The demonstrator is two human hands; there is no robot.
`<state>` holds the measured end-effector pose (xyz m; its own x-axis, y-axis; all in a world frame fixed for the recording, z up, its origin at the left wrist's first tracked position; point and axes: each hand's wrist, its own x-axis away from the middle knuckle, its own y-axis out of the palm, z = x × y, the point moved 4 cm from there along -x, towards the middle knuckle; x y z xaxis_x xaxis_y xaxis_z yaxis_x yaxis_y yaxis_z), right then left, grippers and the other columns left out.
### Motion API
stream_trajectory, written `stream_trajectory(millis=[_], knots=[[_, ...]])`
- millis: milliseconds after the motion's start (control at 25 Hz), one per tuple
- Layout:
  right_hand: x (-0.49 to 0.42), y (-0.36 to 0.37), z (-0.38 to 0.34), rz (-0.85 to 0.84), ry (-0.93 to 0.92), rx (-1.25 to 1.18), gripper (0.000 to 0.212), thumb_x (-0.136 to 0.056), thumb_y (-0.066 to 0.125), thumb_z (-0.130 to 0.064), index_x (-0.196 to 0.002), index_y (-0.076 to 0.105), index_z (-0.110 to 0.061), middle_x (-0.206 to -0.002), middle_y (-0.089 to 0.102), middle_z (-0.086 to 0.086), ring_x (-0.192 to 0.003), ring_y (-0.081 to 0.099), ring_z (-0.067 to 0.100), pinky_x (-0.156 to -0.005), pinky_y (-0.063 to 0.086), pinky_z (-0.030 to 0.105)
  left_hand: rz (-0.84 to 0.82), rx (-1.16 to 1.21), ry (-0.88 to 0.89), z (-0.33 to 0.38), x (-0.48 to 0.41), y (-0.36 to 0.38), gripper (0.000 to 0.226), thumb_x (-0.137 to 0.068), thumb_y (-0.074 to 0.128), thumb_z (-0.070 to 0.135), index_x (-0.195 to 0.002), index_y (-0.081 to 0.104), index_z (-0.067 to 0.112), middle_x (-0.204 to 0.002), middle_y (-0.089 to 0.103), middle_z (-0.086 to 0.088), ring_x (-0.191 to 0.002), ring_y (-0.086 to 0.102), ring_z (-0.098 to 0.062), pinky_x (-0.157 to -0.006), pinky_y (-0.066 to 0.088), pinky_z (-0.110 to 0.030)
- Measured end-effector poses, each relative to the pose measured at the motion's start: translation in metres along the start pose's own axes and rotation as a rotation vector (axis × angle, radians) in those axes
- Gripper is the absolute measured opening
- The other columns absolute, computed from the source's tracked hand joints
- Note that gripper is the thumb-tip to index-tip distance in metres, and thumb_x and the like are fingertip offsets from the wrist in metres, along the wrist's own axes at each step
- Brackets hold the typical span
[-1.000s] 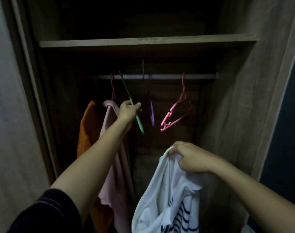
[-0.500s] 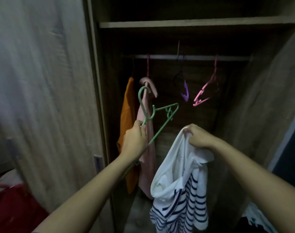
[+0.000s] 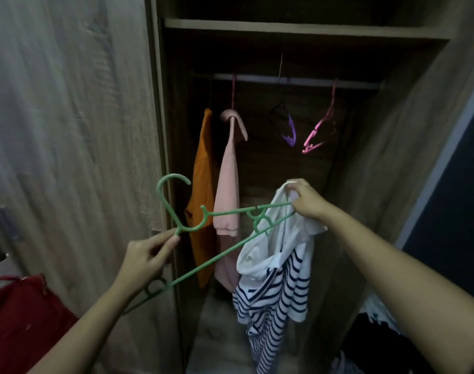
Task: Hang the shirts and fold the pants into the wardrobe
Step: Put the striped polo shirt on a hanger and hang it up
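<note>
Below the rail (image 3: 298,80), the left hand (image 3: 146,255) pinches the green hanger (image 3: 225,211) at its neck between thumb and fingertips. Further in, below the rail, the right hand (image 3: 306,201) curls its fingers around the collar of the striped shirt (image 3: 273,279), where the hanger's end arrives. The shirt looks light and limp, so the collar opening seems the good place to hold; the hanger seems stiff. On the rail hang an orange shirt (image 3: 203,168) and a pink shirt (image 3: 227,184)
</note>
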<state>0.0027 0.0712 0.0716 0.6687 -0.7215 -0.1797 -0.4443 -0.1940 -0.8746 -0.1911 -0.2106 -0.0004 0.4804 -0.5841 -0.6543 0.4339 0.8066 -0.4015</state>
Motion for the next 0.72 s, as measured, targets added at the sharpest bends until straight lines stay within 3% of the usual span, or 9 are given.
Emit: stream_trajectory(millis=[80,160,280,360,400,480,560,640,720], knots=[[0.017,0.01,-0.029,-0.046,-0.098,0.099,0.047,-0.08,0.046,0.005,-0.125,0.051,-0.007,-0.145,0.034,0.006,-0.131,0.037,0.028,-0.111,0.028,0.039,-0.029,-0.012,0.075,0.013,0.001,0.013,0.042,-0.085,0.046,0.063,-0.106,0.071,0.036,-0.077,0.072,0.017,-0.062,0.058,0.02,-0.062,0.041,0.002],[0.036,0.021,-0.061,-0.116,-0.218,0.16,0.053,-0.079,0.049,0.003,-0.13,0.046,-0.01,-0.147,0.032,0.004,-0.132,0.035,0.028,-0.112,0.02,0.044,-0.061,-0.066,0.155,0.026,0.002,0.031,0.063,-0.088,0.038,0.063,-0.105,0.073,0.014,-0.085,0.074,0.008,-0.074,0.057,0.02,-0.066,0.037,0.005],[0.06,0.026,-0.09,-0.151,-0.4,0.169,0.05,-0.081,0.043,-0.008,-0.13,0.049,-0.015,-0.139,0.044,0.003,-0.127,0.042,0.021,-0.109,0.024,0.042,-0.017,-0.024,0.2,0.038,0.007,0.047,0.042,-0.09,0.05,0.044,-0.103,0.073,0.012,-0.089,0.074,0.004,-0.075,0.061,0.014,-0.064,0.042,-0.002],[0.072,0.014,-0.095,0.062,-0.576,0.386,0.04,-0.088,0.037,-0.033,-0.121,0.057,-0.024,-0.117,0.061,-0.001,-0.106,0.057,0.016,-0.091,0.039,0.038,0.077,0.03,0.21,0.043,0.01,0.043,0.032,-0.088,0.052,0.031,-0.1,0.073,0.011,-0.085,0.07,0.009,-0.069,0.056,0.023,-0.061,0.04,-0.001],[0.077,0.006,-0.094,0.218,-0.674,0.495,0.038,-0.091,0.034,-0.042,-0.11,0.062,-0.025,-0.099,0.066,-0.002,-0.088,0.063,0.016,-0.076,0.044,0.034,0.111,0.038,0.227,0.049,0.011,0.039,0.032,-0.087,0.052,0.029,-0.098,0.074,0.008,-0.082,0.069,0.009,-0.067,0.054,0.024,-0.06,0.039,0.0],[0.085,-0.005,-0.094,0.421,-0.781,0.587,0.045,-0.096,0.029,-0.045,-0.08,0.064,-0.022,-0.067,0.062,-0.002,-0.055,0.06,0.019,-0.047,0.036,0.024,0.132,0.058,0.261,0.059,0.011,0.033,0.032,-0.089,0.053,0.029,-0.097,0.073,0.007,-0.079,0.068,0.009,-0.065,0.057,0.017,-0.059,0.042,-0.004],[0.086,-0.012,-0.1,0.505,-0.797,0.592,0.049,-0.097,0.03,-0.044,-0.066,0.059,-0.02,-0.056,0.057,-0.002,-0.043,0.054,0.02,-0.041,0.022,0.018,0.117,0.02,0.207,0.065,0.008,0.031,0.034,-0.092,0.048,0.035,-0.103,0.071,0.011,-0.081,0.07,0.004,-0.065,0.062,0.001,-0.059,0.051,-0.021],[0.085,-0.013,-0.107,0.541,-0.803,0.576,0.051,-0.097,0.029,-0.045,-0.062,0.059,-0.021,-0.053,0.056,-0.003,-0.04,0.052,0.019,-0.041,0.012,0.015,0.222,-0.181,0.149,0.068,0.011,0.029,0.035,-0.094,0.045,0.038,-0.11,0.064,0.013,-0.089,0.067,-0.003,-0.075,0.063,-0.014,-0.065,0.05,-0.029],[0.086,-0.015,-0.109,0.579,-0.797,0.525,0.056,-0.097,0.024,-0.048,-0.062,0.059,-0.022,-0.055,0.058,-0.004,-0.043,0.054,0.017,-0.043,0.009,0.012,0.378,-0.309,0.287,0.07,0.037,0.036,0.027,-0.094,0.048,0.031,-0.113,0.057,0.014,-0.106,0.055,-0.009,-0.091,0.053,-0.023,-0.076,0.041,-0.036]])
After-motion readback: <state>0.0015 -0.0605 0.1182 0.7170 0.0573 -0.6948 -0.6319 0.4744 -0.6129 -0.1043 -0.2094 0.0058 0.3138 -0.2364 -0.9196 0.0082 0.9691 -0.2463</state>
